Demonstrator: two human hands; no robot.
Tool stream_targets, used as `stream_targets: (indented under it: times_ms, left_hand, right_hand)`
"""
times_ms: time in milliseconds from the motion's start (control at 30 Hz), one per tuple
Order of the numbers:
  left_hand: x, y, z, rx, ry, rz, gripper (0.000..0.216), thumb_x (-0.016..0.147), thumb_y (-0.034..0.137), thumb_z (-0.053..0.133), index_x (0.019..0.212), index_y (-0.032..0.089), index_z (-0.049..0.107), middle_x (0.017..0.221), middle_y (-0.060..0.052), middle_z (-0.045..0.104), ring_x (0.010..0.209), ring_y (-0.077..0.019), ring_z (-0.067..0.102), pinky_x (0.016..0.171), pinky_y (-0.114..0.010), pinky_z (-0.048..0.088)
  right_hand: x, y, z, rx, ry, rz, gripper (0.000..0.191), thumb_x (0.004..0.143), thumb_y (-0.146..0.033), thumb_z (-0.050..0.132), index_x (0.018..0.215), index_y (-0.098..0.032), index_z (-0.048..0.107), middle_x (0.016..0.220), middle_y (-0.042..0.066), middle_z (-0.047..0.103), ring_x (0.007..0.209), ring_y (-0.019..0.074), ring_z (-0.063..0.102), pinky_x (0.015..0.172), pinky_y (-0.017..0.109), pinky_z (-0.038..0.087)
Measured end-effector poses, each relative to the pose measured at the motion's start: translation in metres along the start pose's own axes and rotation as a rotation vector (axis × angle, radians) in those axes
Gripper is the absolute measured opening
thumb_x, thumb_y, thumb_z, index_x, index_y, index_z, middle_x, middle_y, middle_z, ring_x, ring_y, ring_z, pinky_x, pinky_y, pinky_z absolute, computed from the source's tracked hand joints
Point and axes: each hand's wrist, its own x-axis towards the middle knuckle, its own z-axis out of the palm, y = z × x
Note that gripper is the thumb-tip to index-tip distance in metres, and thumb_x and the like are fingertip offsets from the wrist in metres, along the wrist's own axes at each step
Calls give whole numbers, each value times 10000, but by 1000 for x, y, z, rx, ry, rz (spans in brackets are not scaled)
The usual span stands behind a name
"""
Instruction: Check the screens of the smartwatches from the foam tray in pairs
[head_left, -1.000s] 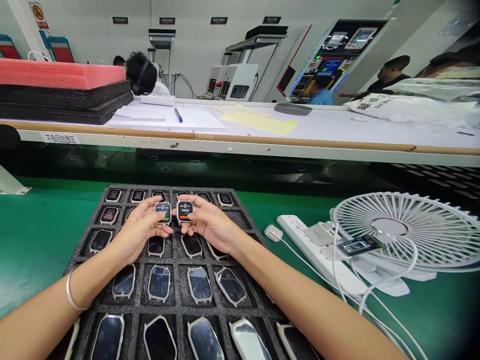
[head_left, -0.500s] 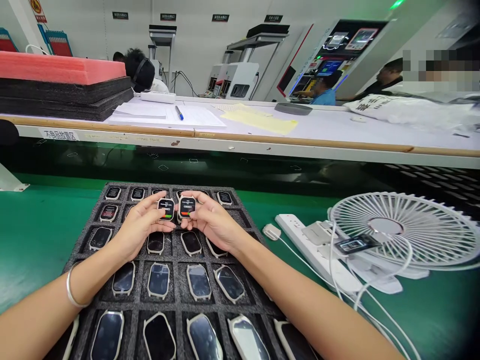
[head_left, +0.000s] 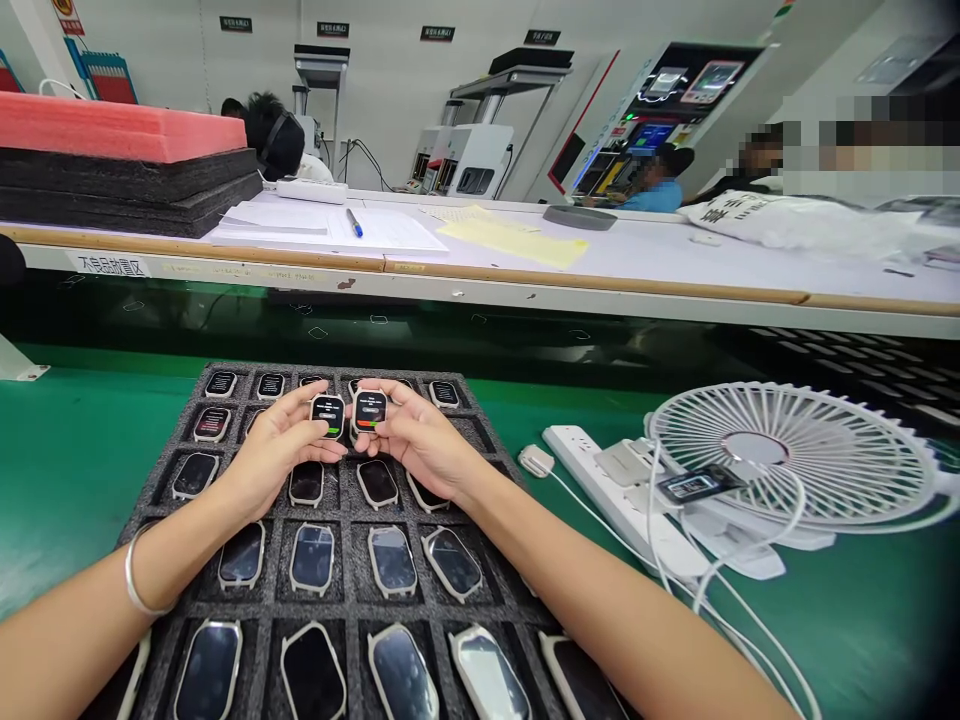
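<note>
My left hand (head_left: 281, 440) is closed on a smartwatch case (head_left: 327, 412) without a strap, its thumb at the lower edge of the lit screen by a green bar. Close beside it, my right hand (head_left: 424, 435) grips a second lit smartwatch case (head_left: 370, 407), with its thumb near a red-orange bar. Both watches are held above a dark foam tray (head_left: 277, 600). Rows of pale-framed watch cases lie in its pockets, such as a dark-screened watch (head_left: 313, 557) below my hands. The wrists and forearms cover part of the tray.
On the right lie a white power strip (head_left: 622, 500), a charger plug (head_left: 537, 460), loose white cables and a white fan (head_left: 795, 455). A raised shelf (head_left: 420, 275) crosses behind, bearing foam slabs (head_left: 127, 135), papers and a pen (head_left: 354, 223). People sit beyond it.
The view has shifted slightly, so everything sits a little further left. Both hands keep their hold on the two watches, with hardly any movement of the fingers.
</note>
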Motion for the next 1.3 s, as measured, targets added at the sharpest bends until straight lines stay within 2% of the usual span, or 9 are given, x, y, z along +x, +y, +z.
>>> stream_targets:
  times_ms: [167,300,600,933,1167,1300]
  left_hand:
    - [0,0,0,3,-16,9,610,708,206,746,1286,168,556,983,-33,719,651,-141,716,688,-302,584]
    - [0,0,0,30,-19,18,638,695,224,751,1297,172,547,1080,-60,713,673,-141,720,709,-308,585]
    - [3,-3,1,115,5,136,640,621,102,728,1238,186,577,1040,-24,694,619,-78,670,644,-238,552]
    - [2,-4,-1,140,-8,187,555,662,133,746,1194,173,595,938,3,684,607,-66,648,607,-207,552]
    - [1,-3,0,119,-28,156,570,682,158,749,1227,186,585,1129,-52,672,651,-102,711,679,-257,601]
    - [0,-2,0,125,-22,150,512,702,186,740,1196,176,603,1080,-53,686,630,-116,714,656,-269,606]
  right_hand:
    - [0,1,0,-7,6,2,452,678,-61,625,1101,-212,570,947,19,735,618,121,692,605,253,507]
    - [0,0,0,-4,-12,-7,447,682,-65,632,1100,-214,576,950,17,735,623,117,689,606,249,509]
    - [-4,-1,3,-42,-70,-59,499,703,-69,661,1161,-235,551,992,9,714,715,122,707,704,276,550]
    - [-4,0,3,-72,-97,-93,468,758,-129,708,1182,-232,539,1006,24,705,717,121,698,696,280,554]
    - [-4,-4,3,-39,-86,-82,474,689,-88,654,1132,-232,565,968,8,708,692,123,684,681,284,543]
    - [-4,-4,2,-38,-78,-78,461,700,-95,660,1132,-232,571,959,6,709,666,123,678,667,289,537]
